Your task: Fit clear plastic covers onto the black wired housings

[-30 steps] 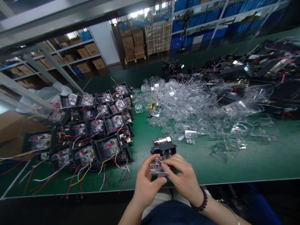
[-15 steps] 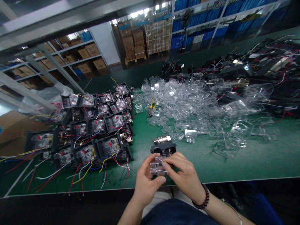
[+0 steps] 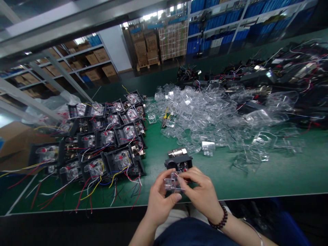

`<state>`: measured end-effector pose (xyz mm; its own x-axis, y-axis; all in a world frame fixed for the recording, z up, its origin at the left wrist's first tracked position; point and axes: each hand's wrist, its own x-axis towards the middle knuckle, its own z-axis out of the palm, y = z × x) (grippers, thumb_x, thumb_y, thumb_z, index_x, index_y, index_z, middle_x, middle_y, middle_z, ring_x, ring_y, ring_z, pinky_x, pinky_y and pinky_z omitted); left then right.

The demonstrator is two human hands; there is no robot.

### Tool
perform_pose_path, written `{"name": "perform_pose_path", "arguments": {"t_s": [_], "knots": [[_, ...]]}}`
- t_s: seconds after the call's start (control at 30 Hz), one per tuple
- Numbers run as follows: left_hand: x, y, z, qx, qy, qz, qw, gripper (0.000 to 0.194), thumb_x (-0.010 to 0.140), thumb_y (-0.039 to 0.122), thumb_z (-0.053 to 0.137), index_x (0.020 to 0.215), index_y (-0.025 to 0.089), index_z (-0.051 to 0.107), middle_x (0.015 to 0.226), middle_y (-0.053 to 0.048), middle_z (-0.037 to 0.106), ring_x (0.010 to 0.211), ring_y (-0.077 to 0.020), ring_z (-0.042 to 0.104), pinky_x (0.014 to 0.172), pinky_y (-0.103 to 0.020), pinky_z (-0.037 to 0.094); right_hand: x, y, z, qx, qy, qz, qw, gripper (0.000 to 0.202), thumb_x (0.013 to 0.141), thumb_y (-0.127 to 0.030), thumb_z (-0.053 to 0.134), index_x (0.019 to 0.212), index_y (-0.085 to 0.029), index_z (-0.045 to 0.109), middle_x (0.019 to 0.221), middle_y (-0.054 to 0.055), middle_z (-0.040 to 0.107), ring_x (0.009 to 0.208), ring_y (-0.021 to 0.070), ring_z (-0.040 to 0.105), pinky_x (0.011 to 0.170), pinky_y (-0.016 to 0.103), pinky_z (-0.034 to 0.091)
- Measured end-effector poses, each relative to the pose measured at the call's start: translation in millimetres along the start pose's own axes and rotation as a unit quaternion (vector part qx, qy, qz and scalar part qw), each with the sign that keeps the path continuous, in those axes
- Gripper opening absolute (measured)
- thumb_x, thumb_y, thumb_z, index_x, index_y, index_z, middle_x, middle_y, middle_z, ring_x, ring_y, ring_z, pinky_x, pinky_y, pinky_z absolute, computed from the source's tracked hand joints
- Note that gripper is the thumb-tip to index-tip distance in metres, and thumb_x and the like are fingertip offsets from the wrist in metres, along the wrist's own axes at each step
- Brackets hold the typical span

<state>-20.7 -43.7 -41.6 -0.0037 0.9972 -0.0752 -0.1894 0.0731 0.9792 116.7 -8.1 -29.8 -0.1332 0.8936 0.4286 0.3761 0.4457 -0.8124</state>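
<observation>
Between the fingers of my left hand is a small clear plastic part, near the table's front edge. My right hand pinches the same part from the right with thumb and fingertips. Just beyond my fingertips, a dark housing with a silver metal fitting rests on the green table. Red bits show inside the housing, and my hands partly cover its near side.
Rows of dark housings with loose coloured wires fill the left. Many clear plastic parts are heaped ahead and right, with yellow-handled pliers beside them. Dark wired assemblies lie at the back right. A cardboard box stands far left.
My right hand has shifted slightly at the clear part, its fingertips moving a little. The clear part is still held between both hands; the housing has not moved.
</observation>
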Motion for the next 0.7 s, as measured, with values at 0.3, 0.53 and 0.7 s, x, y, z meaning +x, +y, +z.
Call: {"name": "perform_pose_path", "arguments": {"t_s": [0.3, 0.53, 0.7], "knots": [[0.2, -4.9, 0.5, -0.022, 0.000, -0.018, 1.000, 0.068, 0.058, 0.045, 0.076, 0.118, 0.019, 0.055, 0.124, -0.014, 0.055, 0.107, -0.0284, 0.056, 0.091, -0.038, 0.046, 3.7, 1.8, -3.8, -0.012, -0.014, -0.058, 0.998, 0.013, 0.079, -0.016, 0.057, 0.072, -0.020, 0.067, 0.059, 0.002, 0.064, 0.058, 0.0147, 0.055, 0.056, 0.028, 0.045], [0.8, -3.8, -1.8, -0.017, -0.005, -0.011, 1.000, 0.066, 0.060, 0.044, 0.075, 0.118, 0.020, 0.055, 0.126, -0.014, 0.054, 0.111, -0.0289, 0.054, 0.093, -0.038, 0.045, 5.9, 2.1, -5.8, -0.021, -0.018, -0.085, 0.996, 0.011, 0.080, -0.016, 0.057, 0.074, -0.019, 0.066, 0.061, 0.003, 0.064, 0.059, 0.0153, 0.055, 0.057, 0.028, 0.045], [1.4, 0.2, 0.5, -0.008, -0.003, 0.003, 1.000, 0.061, 0.060, 0.041, 0.076, 0.115, 0.021, 0.058, 0.124, -0.013, 0.055, 0.111, -0.0282, 0.053, 0.095, -0.038, 0.043, -1.5, 2.2, -0.7, -0.007, 0.021, -0.047, 0.999, 0.009, 0.079, -0.014, 0.058, 0.076, -0.019, 0.065, 0.065, 0.002, 0.065, 0.063, 0.0159, 0.056, 0.060, 0.029, 0.046]]}}
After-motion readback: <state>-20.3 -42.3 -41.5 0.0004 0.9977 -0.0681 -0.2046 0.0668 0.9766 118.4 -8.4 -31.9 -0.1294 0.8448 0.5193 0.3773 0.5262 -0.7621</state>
